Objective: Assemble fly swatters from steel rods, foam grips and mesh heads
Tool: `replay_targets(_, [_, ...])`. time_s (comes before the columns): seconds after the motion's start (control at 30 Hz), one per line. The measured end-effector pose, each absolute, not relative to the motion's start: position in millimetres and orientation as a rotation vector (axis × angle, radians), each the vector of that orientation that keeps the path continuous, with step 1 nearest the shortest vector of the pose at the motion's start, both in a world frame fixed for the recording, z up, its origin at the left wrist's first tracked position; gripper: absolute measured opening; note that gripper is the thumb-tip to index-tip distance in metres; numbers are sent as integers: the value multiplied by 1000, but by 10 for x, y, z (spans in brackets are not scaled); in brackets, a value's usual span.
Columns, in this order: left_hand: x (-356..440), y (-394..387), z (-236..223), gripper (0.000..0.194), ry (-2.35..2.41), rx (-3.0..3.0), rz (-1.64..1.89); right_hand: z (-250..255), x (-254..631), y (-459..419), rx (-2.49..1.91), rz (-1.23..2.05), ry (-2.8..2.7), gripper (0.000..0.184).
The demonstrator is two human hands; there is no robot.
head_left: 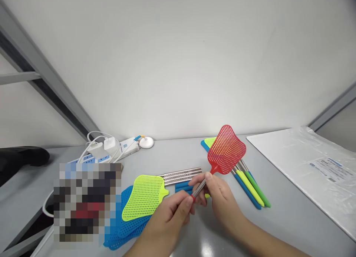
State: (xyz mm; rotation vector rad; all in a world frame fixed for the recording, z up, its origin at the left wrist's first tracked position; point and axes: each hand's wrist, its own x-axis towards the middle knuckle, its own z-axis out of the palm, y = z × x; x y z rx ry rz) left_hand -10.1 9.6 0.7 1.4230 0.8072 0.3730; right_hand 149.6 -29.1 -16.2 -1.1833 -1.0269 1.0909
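Note:
A red fly swatter (226, 150) is held up over the grey table (278, 212), its mesh head tilted up to the right. My right hand (218, 195) pinches its metal shaft just below the head. My left hand (172, 216) grips the lower red end of the same shaft. Both hands are closed around it. A yellow-green swatter (144, 195) lies flat to the left, on top of blue swatters (125, 231). Their steel shafts (182, 174) point right.
More swatters with blue, yellow and green handles (251, 190) lie behind my right hand. A white power strip with chargers and cables (111, 147) sits at the back left. A plastic-wrapped white sheet (314, 168) covers the table's right side. A blurred patch hides the near left.

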Motion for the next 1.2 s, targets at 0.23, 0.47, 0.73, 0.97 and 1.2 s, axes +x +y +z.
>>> replay_targets(0.23, [-104,89,32,50,841,1342,267,-131,1528,-281,-1062,1205,-992,50])
replay_targets(0.47, [-94,23,-75,53,706,962,149,-72,1612,-245,-889,1196,-715,45])
replay_targets(0.73, [-35,-34,-123,41,862,1766,387,-42,1544,-284,-1095,1058,-762,49])
replay_targets(0.97, [-36,-90,-97,43,792,1859,436,-27,1449,-427,-1107,1130,-1035,47])
replay_targets(1.2, [-58,4,-69,34,671,2070,519,17,1524,-443,-1200,981,-1368,39])
